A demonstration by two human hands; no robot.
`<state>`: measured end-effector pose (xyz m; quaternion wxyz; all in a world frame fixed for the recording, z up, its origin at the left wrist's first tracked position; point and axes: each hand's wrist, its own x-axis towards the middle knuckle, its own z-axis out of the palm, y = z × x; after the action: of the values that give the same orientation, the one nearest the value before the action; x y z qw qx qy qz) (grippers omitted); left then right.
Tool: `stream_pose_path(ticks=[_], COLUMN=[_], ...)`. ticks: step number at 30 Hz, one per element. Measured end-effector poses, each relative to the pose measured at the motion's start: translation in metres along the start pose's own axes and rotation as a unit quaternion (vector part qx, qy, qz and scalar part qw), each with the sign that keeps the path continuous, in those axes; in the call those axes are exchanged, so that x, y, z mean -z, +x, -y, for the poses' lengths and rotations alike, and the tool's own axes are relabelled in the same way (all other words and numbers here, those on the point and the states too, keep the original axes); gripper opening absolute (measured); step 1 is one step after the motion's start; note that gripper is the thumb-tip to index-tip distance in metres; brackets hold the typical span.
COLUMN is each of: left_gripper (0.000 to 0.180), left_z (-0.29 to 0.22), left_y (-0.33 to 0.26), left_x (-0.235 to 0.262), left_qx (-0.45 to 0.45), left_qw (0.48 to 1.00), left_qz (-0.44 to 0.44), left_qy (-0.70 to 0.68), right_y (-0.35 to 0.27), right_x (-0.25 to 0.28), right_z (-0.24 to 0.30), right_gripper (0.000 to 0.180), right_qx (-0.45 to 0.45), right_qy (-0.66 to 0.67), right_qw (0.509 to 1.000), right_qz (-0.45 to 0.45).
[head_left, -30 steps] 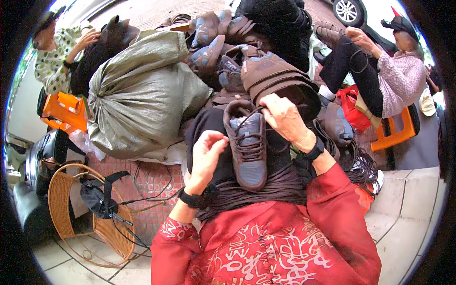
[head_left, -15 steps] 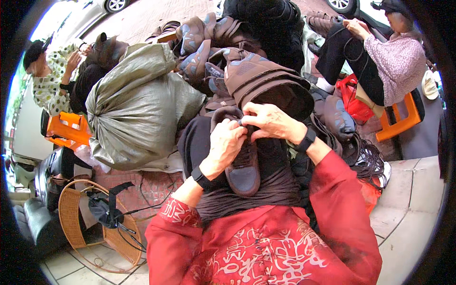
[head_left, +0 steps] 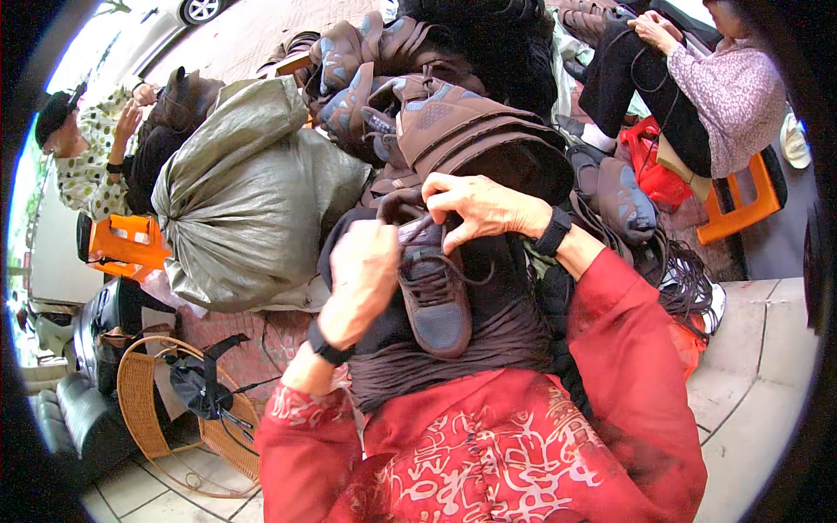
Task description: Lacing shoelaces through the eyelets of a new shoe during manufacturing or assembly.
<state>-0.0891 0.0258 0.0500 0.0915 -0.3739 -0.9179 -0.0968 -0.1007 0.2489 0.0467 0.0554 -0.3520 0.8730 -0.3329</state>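
A brown-and-grey shoe (head_left: 438, 314) rests on my lap, toe toward me, with dark lace threaded across its front. At its opening, my right hand (head_left: 493, 209) pinches the eyelet edge between thumb and fingers. A loose loop of lace curves out below that thumb. My left hand (head_left: 362, 270) is curled beside the shoe's left side and blurred; whatever its fingers hold is hidden. Across my lap, under the shoe's toe, lies a bundle of dark brown laces (head_left: 453, 376).
Stacked brown shoes (head_left: 479, 131) rise just beyond my hands. To the left bulges a grey-green sack (head_left: 253, 200), with a wicker chair (head_left: 144, 401) nearer. Two people handle shoes or laces at either side, near orange stools (head_left: 131, 240). More laces (head_left: 689, 275) hang at right.
My left hand has moved left and away from my right hand, uncovering more of the shoe's front. A loose lace loop now shows. My right hand has shifted slightly left.
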Motion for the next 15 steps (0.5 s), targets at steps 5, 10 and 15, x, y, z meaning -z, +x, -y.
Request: stream_pose_path(ticks=[5,10,15], left_gripper=[0.004,0.003,0.004], left_z=[0.071,0.105,0.101], left_y=[-0.044,-0.072,-0.070], left_x=[0.027,0.038,0.039], left_qx=[0.124,0.181,0.229], left_qw=[0.988,0.973,0.950], left_qz=[-0.079,-0.138,-0.160], left_qy=[0.056,0.044,-0.142], right_y=[-0.004,-0.002,-0.005], right_x=[-0.003,-0.007,-0.009], right_z=[-0.001,0.000,-0.001], right_gripper=[0.030,0.023,0.011], right_qx=[0.013,-0.011,0.000], right_qy=[0.022,0.013,0.000], right_qw=[0.999,0.999,0.999], right_qz=[-0.039,-0.049,-0.038])
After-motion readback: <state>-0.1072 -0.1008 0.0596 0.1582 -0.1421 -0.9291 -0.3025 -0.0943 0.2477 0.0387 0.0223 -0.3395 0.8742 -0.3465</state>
